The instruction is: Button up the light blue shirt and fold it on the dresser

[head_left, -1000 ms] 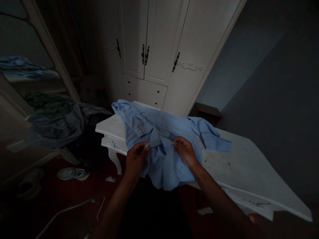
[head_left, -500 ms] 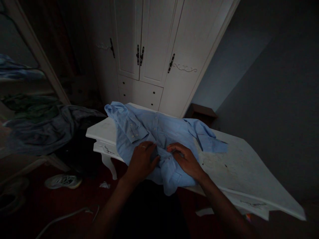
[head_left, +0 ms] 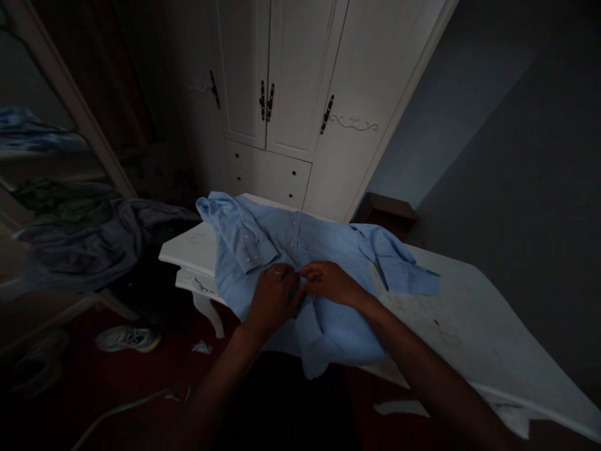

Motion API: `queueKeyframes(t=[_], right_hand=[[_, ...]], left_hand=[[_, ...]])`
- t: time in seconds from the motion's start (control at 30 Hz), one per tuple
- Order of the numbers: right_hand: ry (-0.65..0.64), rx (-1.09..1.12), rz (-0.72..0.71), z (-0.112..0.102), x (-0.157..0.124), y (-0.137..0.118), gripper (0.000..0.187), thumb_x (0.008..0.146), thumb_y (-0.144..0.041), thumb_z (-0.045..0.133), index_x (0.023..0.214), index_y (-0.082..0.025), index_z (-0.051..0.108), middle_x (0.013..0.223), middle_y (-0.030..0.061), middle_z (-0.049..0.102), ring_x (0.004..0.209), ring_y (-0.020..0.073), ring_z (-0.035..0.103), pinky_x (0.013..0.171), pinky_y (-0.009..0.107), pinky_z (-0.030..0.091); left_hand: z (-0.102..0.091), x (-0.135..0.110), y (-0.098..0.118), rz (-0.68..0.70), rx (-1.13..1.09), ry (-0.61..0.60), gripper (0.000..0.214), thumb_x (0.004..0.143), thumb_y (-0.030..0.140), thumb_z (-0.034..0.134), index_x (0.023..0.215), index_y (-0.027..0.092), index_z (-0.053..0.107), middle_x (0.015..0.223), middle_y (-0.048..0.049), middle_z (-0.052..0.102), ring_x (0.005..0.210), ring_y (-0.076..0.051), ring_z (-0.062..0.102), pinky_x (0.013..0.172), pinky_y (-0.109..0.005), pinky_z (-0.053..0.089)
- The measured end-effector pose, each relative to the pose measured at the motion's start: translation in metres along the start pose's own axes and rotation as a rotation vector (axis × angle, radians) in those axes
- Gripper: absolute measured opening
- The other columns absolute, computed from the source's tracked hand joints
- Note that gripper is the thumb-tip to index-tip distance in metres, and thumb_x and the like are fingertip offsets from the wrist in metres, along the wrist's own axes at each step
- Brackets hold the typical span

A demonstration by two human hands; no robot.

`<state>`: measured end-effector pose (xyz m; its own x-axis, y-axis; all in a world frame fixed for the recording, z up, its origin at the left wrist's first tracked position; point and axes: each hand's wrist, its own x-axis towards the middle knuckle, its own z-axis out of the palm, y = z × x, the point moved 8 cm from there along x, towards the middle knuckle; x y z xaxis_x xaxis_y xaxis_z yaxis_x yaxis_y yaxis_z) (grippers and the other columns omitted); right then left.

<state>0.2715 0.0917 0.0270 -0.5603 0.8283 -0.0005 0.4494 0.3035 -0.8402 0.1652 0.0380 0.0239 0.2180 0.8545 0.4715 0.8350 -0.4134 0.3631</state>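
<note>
A light blue long-sleeved shirt (head_left: 342,244) lies spread over a white table (head_left: 460,307), its lower hem hanging past the front edge. Both hands meet at the button front, near the shirt's middle. My left hand (head_left: 277,294), with a ring on one finger, is closed on the front edge of the cloth. Close against it, my right hand (head_left: 328,282) pinches the same edge with thumb and fingers. Any button between the fingertips is hidden. One sleeve is folded in on the left with its cuff buttons showing; the other stretches out to the right.
Behind the table stands a white wardrobe (head_left: 291,81) with dark handles. At the left, grey and green clothes (head_left: 84,232) are heaped beside a mirror frame. A sneaker (head_left: 129,338) and a white cord (head_left: 122,407) lie on the red floor. A brown box-like piece (head_left: 387,210) is behind.
My right hand has moved left and in, its fingers now meeting my left hand at the shirt front. The cloth below lies flatter. The view has shifted slightly.
</note>
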Motion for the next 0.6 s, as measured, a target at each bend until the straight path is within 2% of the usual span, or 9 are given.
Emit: queueKeyframes(t=[0.13,0.33,0.47,0.6], right_hand=[[-0.034,0.056,-0.029,-0.008,0.008,0.008,0.023,0.072,-0.014,0.066,0.094,-0.017,0.071,0.076,0.0014,0.073,0.072,0.0164,0.070,0.068,0.028,0.054],[-0.031,0.061,-0.174,-0.012,0.019,0.010,0.026,0.074,-0.017,0.064,0.099,-0.018,0.071,0.086,0.0026,0.072,0.077,0.0160,0.068,0.070,0.028,0.053],[0.013,-0.036,-0.268,-0.013,0.023,0.006,0.031,0.077,-0.015,0.063,0.107,-0.021,0.072,0.089,0.0022,0.072,0.077,0.0152,0.066,0.070,0.027,0.052],[0.052,-0.166,-0.437,-0.014,0.023,-0.001,0.025,0.083,-0.014,0.061,0.101,-0.024,0.075,0.091,0.0038,0.071,0.083,0.0170,0.066,0.077,0.031,0.051]], left_hand=[[0.003,0.006,-0.005,-0.039,-0.031,0.005,0.027,0.090,0.034,0.059,0.107,0.014,0.067,0.111,-0.0142,0.065,0.105,-0.029,0.058,0.089,-0.044,0.047],[0.006,0.020,-0.009,-0.036,-0.050,-0.049,0.019,0.093,0.028,0.053,0.087,0.018,0.068,0.090,-0.0092,0.067,0.088,-0.025,0.060,0.079,-0.039,0.047],[0.009,0.025,-0.017,-0.062,-0.164,-0.003,0.018,0.092,0.026,0.053,0.085,0.019,0.069,0.089,-0.0073,0.069,0.088,-0.023,0.060,0.082,-0.038,0.047],[0.014,0.027,-0.026,-0.105,-0.256,-0.004,0.017,0.090,0.029,0.057,0.089,0.020,0.071,0.088,-0.0068,0.070,0.089,-0.023,0.061,0.083,-0.038,0.047]])
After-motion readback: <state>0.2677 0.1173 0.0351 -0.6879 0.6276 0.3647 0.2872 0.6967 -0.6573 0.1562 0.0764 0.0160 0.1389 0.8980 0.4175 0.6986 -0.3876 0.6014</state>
